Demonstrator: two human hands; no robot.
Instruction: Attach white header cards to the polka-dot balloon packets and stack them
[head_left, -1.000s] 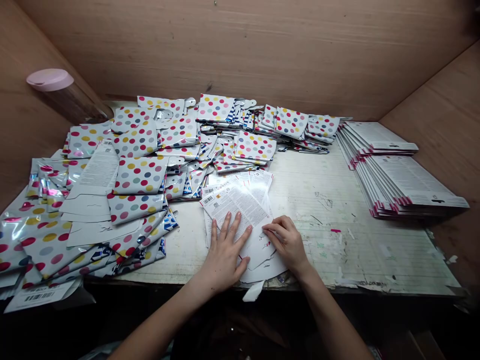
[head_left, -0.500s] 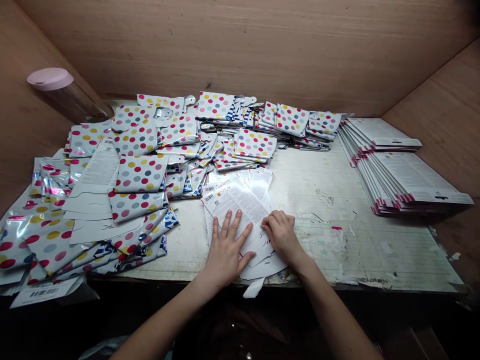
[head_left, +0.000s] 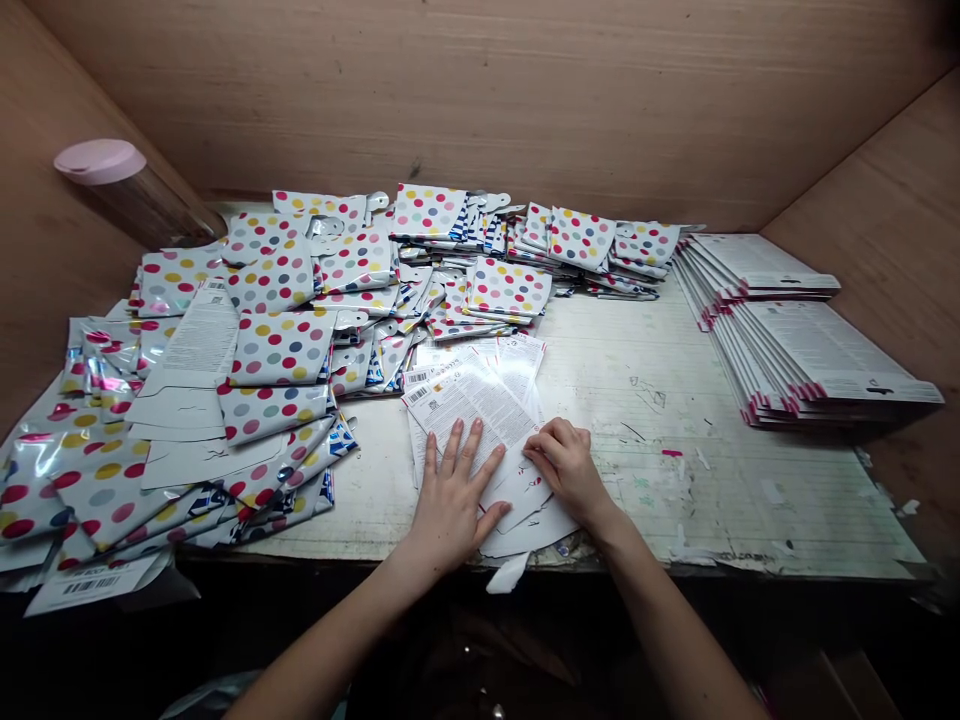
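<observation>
Printed white cards (head_left: 484,395) with barcodes and small text lie overlapped in a loose pile near the table's front edge. My left hand (head_left: 454,500) rests flat on the top card, fingers spread. At that card's right edge my right hand (head_left: 568,465) is closed, thumb and fingertips pinched on the edge; the curled fingers partly hide the grip. Small red marks show on the card between the hands. Left of the pile are folded polka-dot foil packs (head_left: 281,345), heaped over one another, with another printed card (head_left: 196,340) lying among them.
Stacks of printed card sleeves (head_left: 832,350) with pink edges stand at the right. A bottle with a pink lid (head_left: 100,160) leans at the back left. More dotted packs (head_left: 581,238) line the rear. A white paper scrap (head_left: 508,573) hangs at the front edge.
Both hands stay in nearly the same place on the card. The right fingers shift very slightly at its edge; the rest looks the same apart from a small camera shift.
</observation>
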